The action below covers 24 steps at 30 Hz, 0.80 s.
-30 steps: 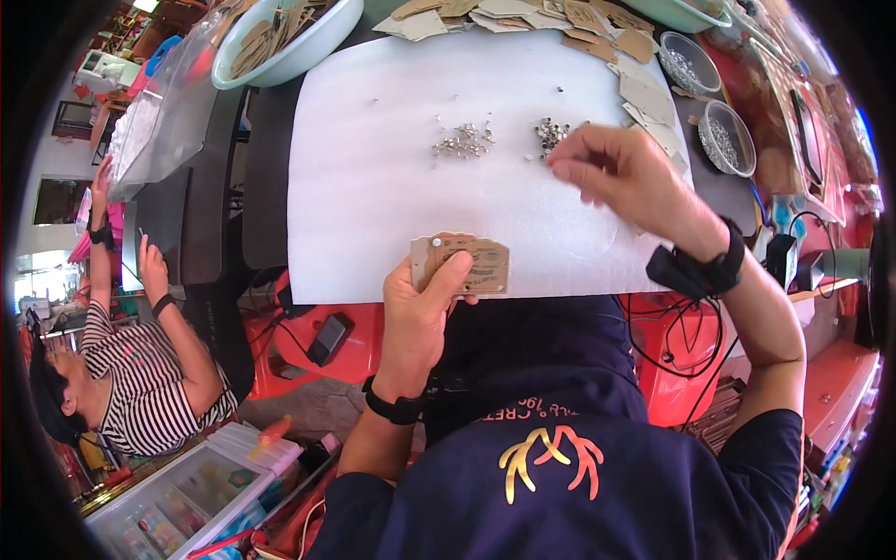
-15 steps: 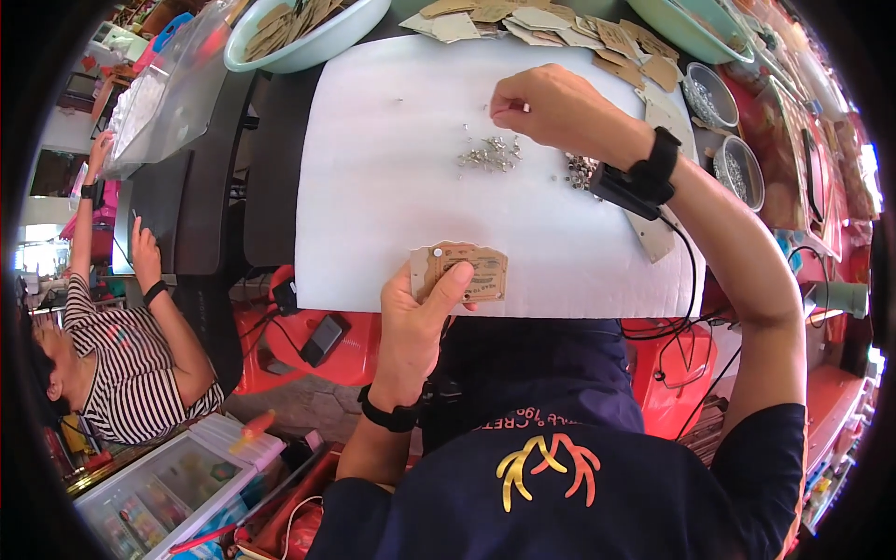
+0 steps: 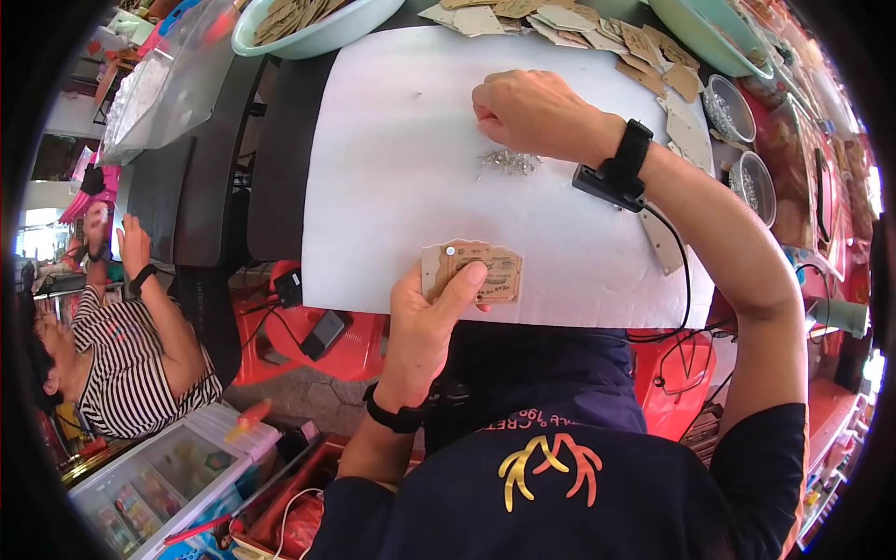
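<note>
- The brown card sits in the left hand, just over the near edge of the white sheet; a greyer layer shows at its left side, and a pale round stud marks its upper left corner.
- The left hand grips the card, thumb across the face; a firm, flat hold like this should stop the layers sliding, and the thumb is best off the corners and the small dark spot by the lower edge.
- The right hand hovers or rests beyond the loose metal pieces, fingers curled inward (whether they pinch anything, I cannot tell).
- With parts so small, a light fingertip pinch on one piece from the pile's rim seems wiser than digging into the middle.
- The cable on the right wrist strap trails over the sheet; a lifted forearm would avoid sweeping pieces aside.
- Farther out lie loose cards, two pale green basins and small clear bowls.
- At left, a person in a striped top sits apart.
</note>
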{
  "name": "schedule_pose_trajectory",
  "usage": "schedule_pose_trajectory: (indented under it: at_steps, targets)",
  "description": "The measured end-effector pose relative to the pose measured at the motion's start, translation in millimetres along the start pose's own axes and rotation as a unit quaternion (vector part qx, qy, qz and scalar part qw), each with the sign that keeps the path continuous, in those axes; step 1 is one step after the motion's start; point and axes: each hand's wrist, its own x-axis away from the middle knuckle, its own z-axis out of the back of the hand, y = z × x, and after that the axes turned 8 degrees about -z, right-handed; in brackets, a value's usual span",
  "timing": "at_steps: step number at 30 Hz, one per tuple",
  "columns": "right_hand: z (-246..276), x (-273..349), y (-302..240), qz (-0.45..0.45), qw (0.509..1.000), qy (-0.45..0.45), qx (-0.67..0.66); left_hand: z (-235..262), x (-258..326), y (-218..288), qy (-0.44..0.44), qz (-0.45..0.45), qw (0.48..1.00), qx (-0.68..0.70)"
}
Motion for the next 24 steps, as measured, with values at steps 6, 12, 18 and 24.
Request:
schedule_pose_trajectory:
  at_steps: [6,12,18,24]
  targets:
    - [25.4,11.6,0.6,-0.021,0.988,-0.042,-0.145,-3.3,-8.5,1.8,0.002,-0.014,1.000,-0.006]
    - [55.6,60.4,-23.3,-0.160,0.847,-0.247,-0.444,-12.3,-15.6,8.9,-0.016,-0.043,0.999,0.013]
    - [48.7,96.6,-18.3,-0.186,0.741,-0.297,-0.573,-25.4,-14.9,12.8,-0.070,-0.031,0.997,0.011]
    - [47.3,113.4,-12.0,-0.178,0.688,-0.314,-0.630,-37.8,-12.9,9.8,-0.088,-0.053,0.994,-0.032]
